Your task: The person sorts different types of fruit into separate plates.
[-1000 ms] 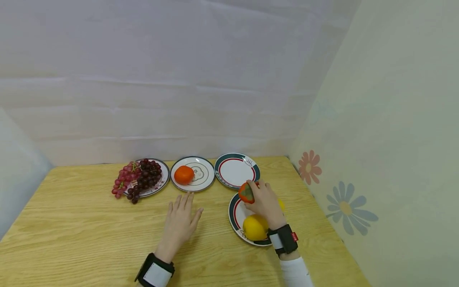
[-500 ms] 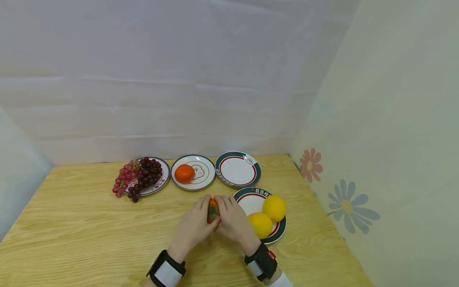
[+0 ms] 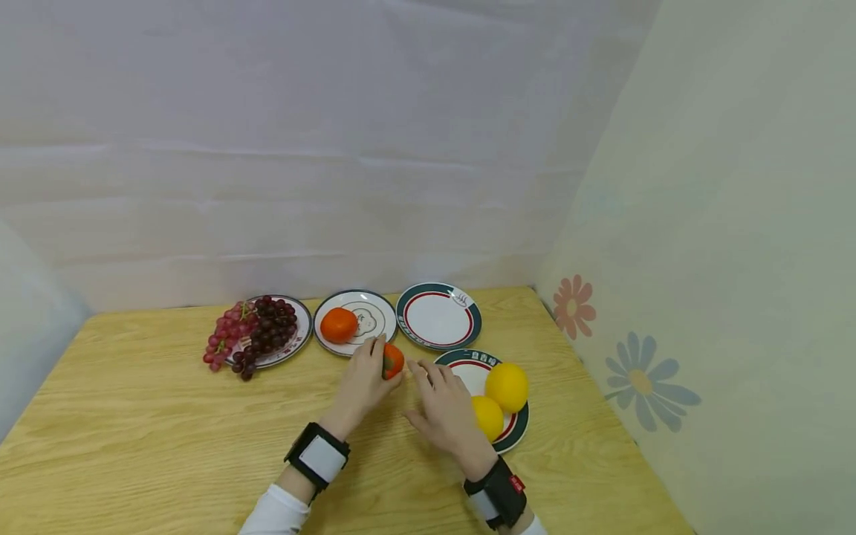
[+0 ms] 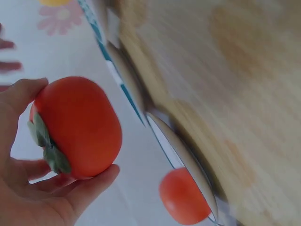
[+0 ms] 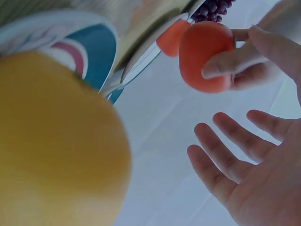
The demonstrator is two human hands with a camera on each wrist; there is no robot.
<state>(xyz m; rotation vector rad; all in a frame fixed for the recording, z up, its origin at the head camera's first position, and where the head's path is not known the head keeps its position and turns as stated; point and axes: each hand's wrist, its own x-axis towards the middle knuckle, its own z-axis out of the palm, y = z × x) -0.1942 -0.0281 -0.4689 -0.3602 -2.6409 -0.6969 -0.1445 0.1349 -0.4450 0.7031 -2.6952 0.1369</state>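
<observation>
One persimmon (image 3: 339,325) is resting on a plate (image 3: 383,321) beyond left fingers (image 4: 96,187) gripping another persimmon (image 4: 82,127), unplaced; right fingers (image 5: 211,174) are hovering empty.

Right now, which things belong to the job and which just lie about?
In the job, it seems:
left hand, gripping an orange persimmon with green leaves
right hand, beside it
perhaps the dark-rimmed white plate with another orange persimmon

Probably lying about:
red grapes and dark purple grapes
two round yellow fruits on a green-rimmed white plate
another green-rimmed white plate
</observation>
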